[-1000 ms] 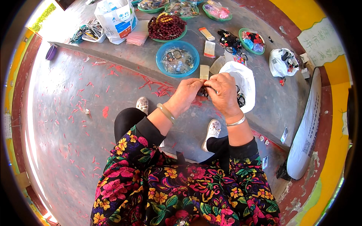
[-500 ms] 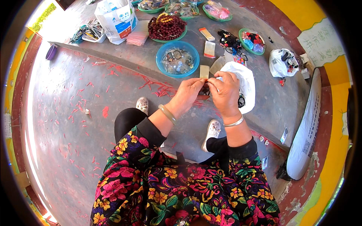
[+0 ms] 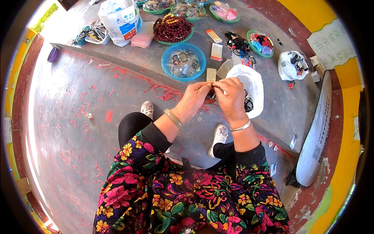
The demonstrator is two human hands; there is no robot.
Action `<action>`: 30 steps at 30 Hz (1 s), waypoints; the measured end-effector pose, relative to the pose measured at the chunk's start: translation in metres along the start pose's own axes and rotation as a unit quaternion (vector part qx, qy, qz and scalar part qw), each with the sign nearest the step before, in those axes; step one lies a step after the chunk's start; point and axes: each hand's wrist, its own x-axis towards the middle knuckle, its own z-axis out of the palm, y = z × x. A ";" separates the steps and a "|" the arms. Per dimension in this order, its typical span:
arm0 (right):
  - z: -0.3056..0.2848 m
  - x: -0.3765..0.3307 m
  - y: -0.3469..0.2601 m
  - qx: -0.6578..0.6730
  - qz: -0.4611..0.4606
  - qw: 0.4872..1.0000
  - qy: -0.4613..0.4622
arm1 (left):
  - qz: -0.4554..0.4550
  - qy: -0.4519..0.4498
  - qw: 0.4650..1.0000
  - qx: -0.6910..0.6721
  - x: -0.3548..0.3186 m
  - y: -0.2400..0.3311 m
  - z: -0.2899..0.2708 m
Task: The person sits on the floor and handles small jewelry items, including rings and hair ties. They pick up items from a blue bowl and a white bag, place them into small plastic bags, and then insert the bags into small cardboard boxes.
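My left hand [image 3: 193, 98] and my right hand [image 3: 232, 100] meet fingertip to fingertip in front of me, both closed in a pinch. A small dark thing [image 3: 210, 94] shows between them; the fingers cover most of it, so its kind is unclear. Right beside my right hand lies a white bag-like container [image 3: 257, 87], its top wide, with several black loops [image 3: 248, 103] inside. Just beyond the fingertips is a small tan box [image 3: 211, 74]. A blue plastic basin [image 3: 164, 64] holding clear packets and dark rings stands farther off to the left.
Dark red bead strings [image 3: 173, 29] heap on a green plate. Around them are a white shopping bag [image 3: 120, 23], pink sheets [image 3: 141, 39], small cartons [image 3: 216, 51] and a green dish [image 3: 250, 43]. A stuffed white plastic bag [image 3: 290, 66] sits right. Red scraps [image 3: 109, 115] litter the floor.
The fingers of my right hand have curled down and inward a little over the small dark thing. My left hand has barely moved.
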 end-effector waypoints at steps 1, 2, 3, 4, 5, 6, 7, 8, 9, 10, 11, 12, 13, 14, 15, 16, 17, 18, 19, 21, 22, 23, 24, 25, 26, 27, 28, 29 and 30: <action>0.001 -0.001 0.004 0.020 0.000 1.000 -0.005 | 0.000 -0.001 1.000 0.003 0.000 0.001 0.000; 0.002 -0.002 0.006 0.039 -0.001 0.999 -0.010 | 0.000 -0.003 1.000 0.005 -0.001 0.002 0.001; 0.002 -0.002 0.007 0.041 -0.006 0.999 -0.012 | 0.000 -0.005 1.000 0.008 -0.001 0.003 0.002; 0.002 -0.002 0.007 0.043 -0.012 0.999 -0.014 | 0.002 -0.003 1.000 0.006 -0.001 0.002 0.001; 0.002 -0.002 0.007 0.045 -0.017 0.999 -0.017 | 0.004 -0.002 1.000 0.004 0.000 0.001 0.001; 0.001 -0.001 0.006 0.045 -0.023 0.998 -0.022 | 0.005 -0.001 1.000 0.002 0.000 0.001 0.001; -0.001 0.000 0.005 0.044 -0.029 0.998 -0.028 | 0.002 0.005 1.000 0.000 0.000 0.002 0.001; -0.002 0.001 0.004 0.044 -0.035 0.998 -0.033 | -0.001 0.011 1.000 -0.001 -0.001 0.003 0.002; -0.003 0.002 0.004 0.045 -0.037 0.997 -0.042 | -0.004 0.016 1.000 -0.003 -0.001 0.004 0.003; -0.004 0.002 0.003 0.046 -0.038 0.997 -0.051 | -0.001 0.023 1.000 -0.002 -0.001 0.003 0.003; -0.004 0.002 0.003 0.047 -0.040 0.996 -0.059 | 0.002 0.031 1.000 -0.002 -0.001 0.003 0.002; -0.005 0.002 0.003 0.050 -0.043 0.996 -0.067 | 0.005 0.038 0.999 -0.001 0.000 0.002 0.002; -0.005 0.002 0.005 0.053 -0.045 0.995 -0.075 | 0.004 0.039 0.999 0.003 0.000 0.002 0.001; -0.005 0.002 0.006 0.055 -0.048 0.994 -0.084 | 0.002 0.040 0.999 0.008 0.001 0.002 0.000; -0.005 0.002 0.007 0.064 -0.042 0.993 -0.091 | 0.001 0.042 0.999 0.012 0.000 0.002 0.000; -0.005 0.002 0.008 0.073 -0.036 0.992 -0.098 | 0.001 0.040 0.999 0.017 0.000 0.002 -0.001; -0.005 0.002 0.008 0.082 -0.031 0.991 -0.105 | 0.001 0.039 0.999 0.022 0.000 0.002 -0.001; -0.005 0.002 0.009 0.088 -0.033 0.990 -0.105 | 0.001 0.037 0.999 0.027 0.000 0.003 -0.001; -0.004 0.002 0.010 0.093 -0.034 0.990 -0.105 | -0.003 0.032 0.999 0.030 -0.001 0.004 0.001; -0.005 0.002 0.009 0.106 -0.033 0.987 -0.114 | -0.012 0.023 0.999 0.035 -0.004 0.008 0.005; -0.008 0.004 0.007 0.114 -0.033 0.985 -0.124 | -0.016 0.019 0.999 0.043 -0.004 0.009 0.005; -0.010 0.006 0.005 0.122 -0.032 0.983 -0.133 | -0.020 0.015 0.998 0.051 -0.004 0.009 0.005; -0.011 0.006 0.003 0.127 -0.022 0.980 -0.154 | -0.024 0.011 0.998 0.059 -0.005 0.009 0.005; -0.013 0.007 0.002 0.132 -0.013 0.976 -0.174 | -0.027 0.016 0.997 0.068 -0.004 0.008 0.004; -0.014 0.007 0.002 0.137 -0.003 0.971 -0.195 | -0.030 0.020 0.996 0.078 -0.004 0.007 0.004; -0.014 0.006 0.002 0.146 0.004 0.970 -0.197 | -0.032 0.025 0.995 0.087 -0.004 0.006 0.004; -0.013 0.004 0.004 0.155 0.011 0.968 -0.198 | -0.030 0.023 0.994 0.105 -0.004 0.005 0.003; -0.012 0.002 0.006 0.163 0.018 0.966 -0.200 | -0.027 0.021 0.992 0.123 -0.003 0.005 0.003; -0.011 0.000 0.008 0.201 0.076 0.956 -0.200 | -0.025 0.018 0.990 0.140 -0.003 0.005 0.002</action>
